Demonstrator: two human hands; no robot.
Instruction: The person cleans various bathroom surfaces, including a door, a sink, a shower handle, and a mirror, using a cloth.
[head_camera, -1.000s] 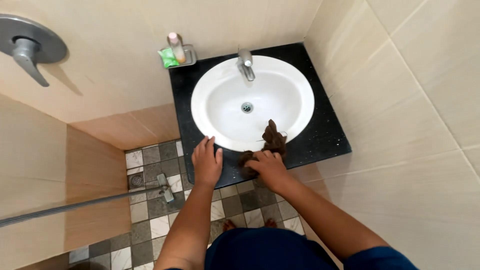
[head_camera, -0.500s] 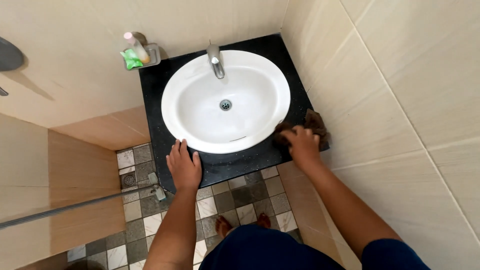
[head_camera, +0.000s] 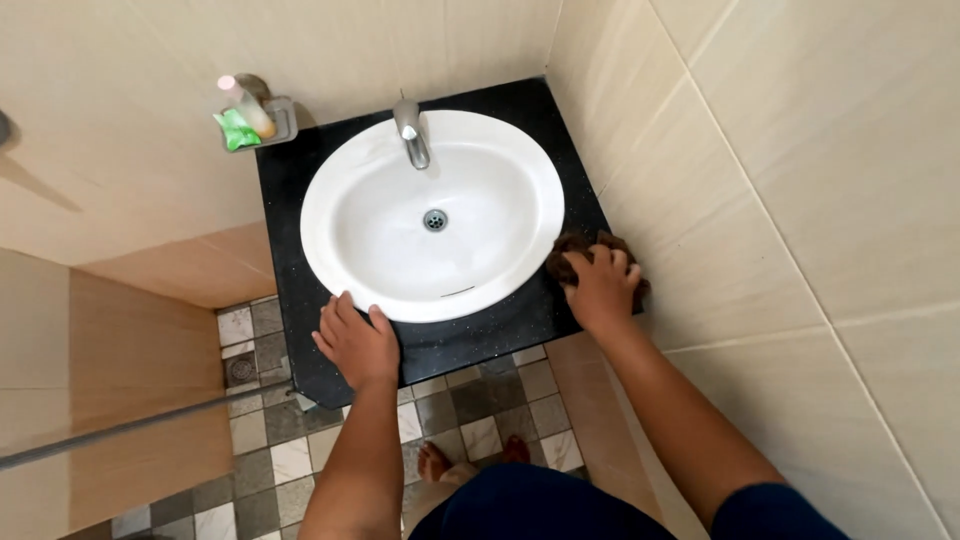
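Beige tiled walls (head_camera: 800, 150), checkered floor (head_camera: 270, 450)

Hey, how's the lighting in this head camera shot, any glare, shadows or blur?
Head view: soft, even light; faint sheen on the white oval basin; slight shadow under the left hand; right hand on the brown cloth is sharp; wide-angle lens tilts wall lines.

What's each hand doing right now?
Left hand: open, flat on the counter edge by the sink.
Right hand: closed on the brown cloth, pressing it to the counter.
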